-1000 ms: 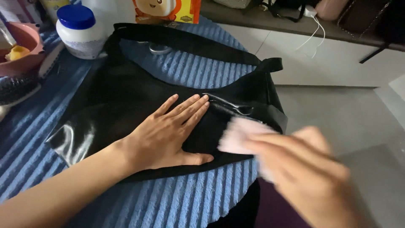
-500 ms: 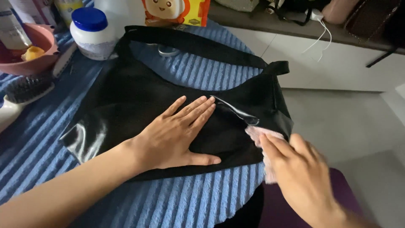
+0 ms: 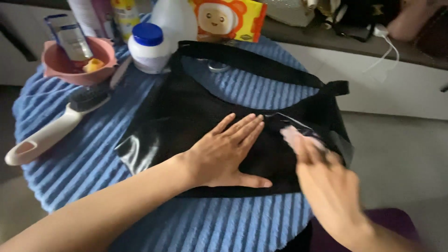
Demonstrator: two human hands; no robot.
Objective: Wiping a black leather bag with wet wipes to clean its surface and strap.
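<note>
A left hand [image 3: 224,151], fingers spread flat, pins a glossy black shoulder bag [image 3: 186,112] while the right hand [image 3: 326,186] presses a pinched pale cloth [image 3: 294,135] near its zip; steady bracing and short strokes probably serve best.

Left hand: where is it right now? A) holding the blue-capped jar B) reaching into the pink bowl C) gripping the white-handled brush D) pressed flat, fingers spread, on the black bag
D: the left hand lies palm down with fingers spread on the black bag, while the brush, pink bowl and blue-capped jar sit untouched farther off.
</note>
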